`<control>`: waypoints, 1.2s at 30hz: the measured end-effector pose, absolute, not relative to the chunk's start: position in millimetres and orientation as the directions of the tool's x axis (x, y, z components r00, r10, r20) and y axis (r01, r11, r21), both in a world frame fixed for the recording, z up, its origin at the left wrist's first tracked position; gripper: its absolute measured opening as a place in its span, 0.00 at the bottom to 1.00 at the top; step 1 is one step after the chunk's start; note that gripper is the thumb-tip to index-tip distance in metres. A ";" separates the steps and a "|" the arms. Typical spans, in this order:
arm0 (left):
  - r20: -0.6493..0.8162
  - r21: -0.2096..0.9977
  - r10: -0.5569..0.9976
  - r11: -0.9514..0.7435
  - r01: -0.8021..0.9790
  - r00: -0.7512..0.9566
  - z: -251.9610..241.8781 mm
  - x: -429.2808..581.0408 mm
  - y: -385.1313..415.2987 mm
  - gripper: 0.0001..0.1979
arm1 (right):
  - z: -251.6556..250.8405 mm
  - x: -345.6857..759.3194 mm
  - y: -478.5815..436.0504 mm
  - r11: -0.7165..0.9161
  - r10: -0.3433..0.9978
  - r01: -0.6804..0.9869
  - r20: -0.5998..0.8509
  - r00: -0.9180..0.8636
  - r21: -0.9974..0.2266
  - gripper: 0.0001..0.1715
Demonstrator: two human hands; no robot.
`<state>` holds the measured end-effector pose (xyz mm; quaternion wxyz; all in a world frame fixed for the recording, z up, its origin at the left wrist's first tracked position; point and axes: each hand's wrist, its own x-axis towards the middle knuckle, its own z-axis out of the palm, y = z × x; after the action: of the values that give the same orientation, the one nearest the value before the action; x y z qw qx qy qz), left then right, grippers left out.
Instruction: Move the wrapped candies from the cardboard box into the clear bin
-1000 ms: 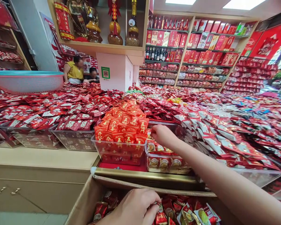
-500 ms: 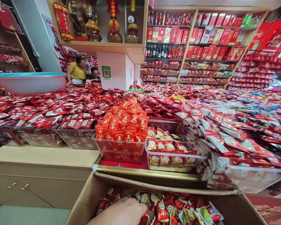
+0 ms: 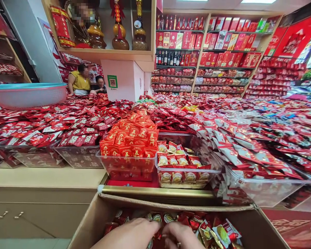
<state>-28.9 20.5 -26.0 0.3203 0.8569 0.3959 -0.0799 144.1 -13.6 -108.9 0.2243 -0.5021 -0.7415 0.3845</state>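
At the bottom edge, my left hand [image 3: 131,235] and my right hand [image 3: 180,237] are both down inside an open cardboard box [image 3: 171,206]. The box holds small red and gold snack packets [image 3: 209,228]. The two hands are close together, fingers curled into the pile and closed round packets; the fingertips are partly hidden. Just beyond the box stands a clear plastic bin [image 3: 186,172] partly filled with the same kind of packets. To its left a second clear bin is heaped with orange-red packets [image 3: 131,136].
Heaps of red packets [image 3: 248,145] in clear bins cover the display all around. A pale basin with a blue rim [image 3: 28,95] sits at the left. A wooden counter with drawers [image 3: 41,193] is at lower left. Two people [image 3: 80,81] are at the back. Shelves of red boxes and bottles [image 3: 217,38] line the far wall.
My right hand has drawn back from the clear bin and come down into the cardboard box beside my left hand. The view has shifted slightly.
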 end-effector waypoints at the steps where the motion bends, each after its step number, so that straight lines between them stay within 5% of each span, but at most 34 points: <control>1: -0.379 0.519 0.631 -0.460 0.720 0.677 -19.9 -26.3 20.1 0.19 | -99.0 144.7 -12.4 0.122 0.935 0.467 -0.056 -0.349 -0.876 0.05; 5: -0.274 0.677 0.656 -0.387 0.625 0.703 -5.3 -16.5 18.0 0.17 | -64.3 149.1 -14.8 -0.061 0.959 0.090 -0.084 -0.271 -0.994 0.15; 10: -0.229 0.870 0.676 -0.181 0.459 0.701 -9.0 -8.3 17.3 0.16 | -54.0 158.5 -16.2 0.121 0.975 0.256 0.067 -0.211 -0.959 0.15; 12: -0.252 0.896 0.704 -0.088 0.434 0.664 -11.0 -6.8 18.1 0.14 | -53.3 160.0 -15.3 0.102 0.982 0.245 0.058 -0.181 -0.964 0.16; 16: -0.248 0.943 0.785 0.063 0.326 0.567 -7.4 -3.9 21.2 0.10 | -45.4 159.9 -15.0 -0.035 0.998 -0.045 -0.033 -0.059 -0.998 0.18; 22: -0.152 0.988 0.863 0.117 0.102 0.483 -2.8 1.5 23.6 0.13 | -34.2 163.3 -15.8 -0.154 0.988 -0.293 -0.148 -0.041 -0.944 0.18; 30: -0.230 0.973 0.787 0.208 0.105 0.573 -2.6 0.0 24.5 0.18 | -33.2 165.9 -14.4 -0.150 0.988 -0.324 -0.157 -0.005 -0.934 0.16; 33: -0.209 0.976 0.813 0.212 0.058 0.543 0.2 -0.4 26.2 0.15 | -34.1 166.1 -14.8 -0.004 0.999 -0.215 -0.013 0.042 -0.977 0.13; 36: -0.293 0.936 0.804 0.353 -0.018 0.517 3.6 -0.8 27.1 0.20 | -37.1 166.8 -14.8 0.433 0.893 0.116 0.443 0.076 -0.894 0.02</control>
<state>-0.8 27.1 3.6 0.7188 0.4919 0.3996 0.2858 166.8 -14.8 -37.1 0.5999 -0.4223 -0.5974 0.3240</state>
